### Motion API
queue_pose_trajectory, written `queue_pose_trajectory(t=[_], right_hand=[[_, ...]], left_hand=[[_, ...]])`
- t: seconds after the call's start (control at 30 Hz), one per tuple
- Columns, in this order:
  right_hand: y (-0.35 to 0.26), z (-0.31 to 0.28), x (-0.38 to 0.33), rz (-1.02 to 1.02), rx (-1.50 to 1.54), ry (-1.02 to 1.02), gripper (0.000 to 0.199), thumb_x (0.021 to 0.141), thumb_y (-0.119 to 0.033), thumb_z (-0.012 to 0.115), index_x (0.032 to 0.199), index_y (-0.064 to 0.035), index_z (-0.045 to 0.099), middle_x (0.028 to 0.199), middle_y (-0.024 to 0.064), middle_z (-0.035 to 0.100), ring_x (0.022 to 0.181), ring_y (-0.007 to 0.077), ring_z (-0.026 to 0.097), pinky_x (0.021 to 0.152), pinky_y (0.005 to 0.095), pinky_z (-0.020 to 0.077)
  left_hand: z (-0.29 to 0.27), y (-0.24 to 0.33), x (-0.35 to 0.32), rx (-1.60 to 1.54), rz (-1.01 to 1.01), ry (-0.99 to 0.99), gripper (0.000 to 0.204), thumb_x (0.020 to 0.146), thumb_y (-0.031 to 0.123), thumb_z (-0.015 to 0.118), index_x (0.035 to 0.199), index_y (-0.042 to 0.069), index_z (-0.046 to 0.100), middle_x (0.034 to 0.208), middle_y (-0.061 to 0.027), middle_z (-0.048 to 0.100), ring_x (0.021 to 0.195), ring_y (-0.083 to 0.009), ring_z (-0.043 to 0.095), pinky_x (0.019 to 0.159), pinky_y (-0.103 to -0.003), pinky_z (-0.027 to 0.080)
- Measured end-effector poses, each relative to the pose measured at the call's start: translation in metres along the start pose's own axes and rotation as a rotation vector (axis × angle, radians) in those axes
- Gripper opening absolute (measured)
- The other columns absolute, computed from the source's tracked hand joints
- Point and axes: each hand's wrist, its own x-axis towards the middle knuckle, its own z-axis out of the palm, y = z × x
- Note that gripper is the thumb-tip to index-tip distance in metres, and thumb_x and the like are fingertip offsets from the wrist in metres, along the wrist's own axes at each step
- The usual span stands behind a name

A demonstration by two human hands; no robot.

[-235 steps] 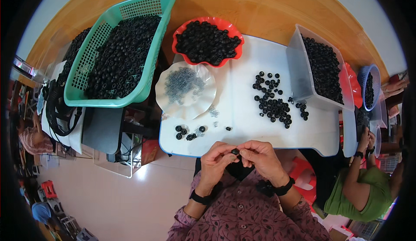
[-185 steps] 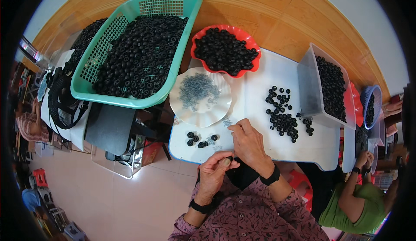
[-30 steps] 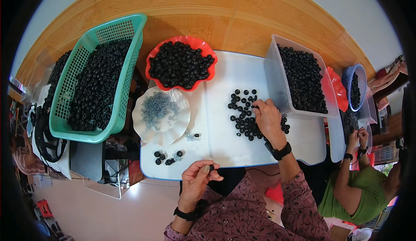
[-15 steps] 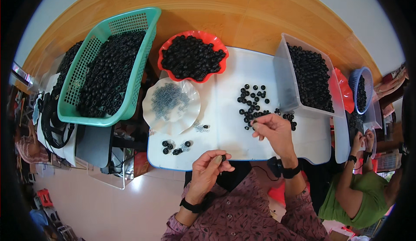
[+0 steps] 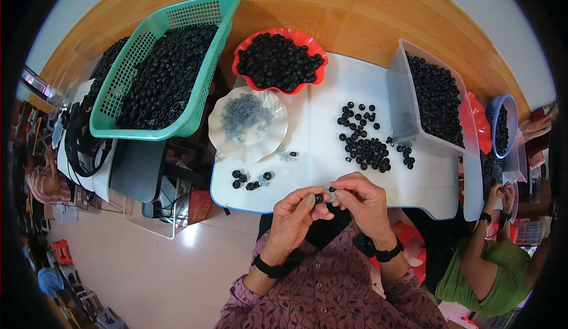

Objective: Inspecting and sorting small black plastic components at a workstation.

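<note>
1. Setting: a white table (image 5: 414, 175) stands against a curved wooden wall; a pale tiled floor lies below.
2. Change: half a second ago the right hand (image 5: 362, 197) was out at the loose pile of black rings (image 5: 364, 145); it has since come back to the table's near edge and meets the left hand (image 5: 296, 210) there. In the inspector's judgement a fresh ring has been fetched for fitting.
3. Grip: both hands are closed in a fingertip pinch on one small black ring (image 5: 319, 198), held just above the table edge.
4. Materials: the rings look matte, rubbery and round. A scalloped clear dish (image 5: 228, 128) holds small grey metal pieces. A glossy red bowl (image 5: 313, 77), a teal lattice basket (image 5: 195, 122) and a clear tub (image 5: 399, 98) hold more black rings.
5. Nearby: a few finished-looking rings (image 5: 248, 179) lie left of the hands.
</note>
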Motion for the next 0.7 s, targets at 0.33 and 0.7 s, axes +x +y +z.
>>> queue_pose_trajectory(t=[0.33,0.7], right_hand=[[-0.005,0.010,-0.015,0.045,0.170,0.030,0.031,0.088,0.006,0.061,0.119,0.0010,0.058,0.099,0.0056,0.066,0.086,0.0104,0.064,0.076,0.0227,0.0531],[-0.015,0.017,-0.023,-0.015,0.035,0.046,0.031,0.085,0.004,0.065,0.116,0.0007,0.059,0.093,0.0059,0.068,0.083,0.0093,0.065,0.073,0.0222,0.0521]], left_hand=[[-0.002,-0.003,-0.007,-0.010,0.017,-0.056,0.027,0.100,0.011,0.048,0.121,-0.005,0.056,0.099,-0.0110,0.065,0.088,-0.0174,0.066,0.083,-0.037,0.058],[-0.003,-0.004,-0.013,-0.092,-0.008,-0.030,0.023,0.097,0.007,0.054,0.116,-0.005,0.058,0.092,-0.0108,0.064,0.083,-0.0169,0.064,0.078,-0.036,0.059]])
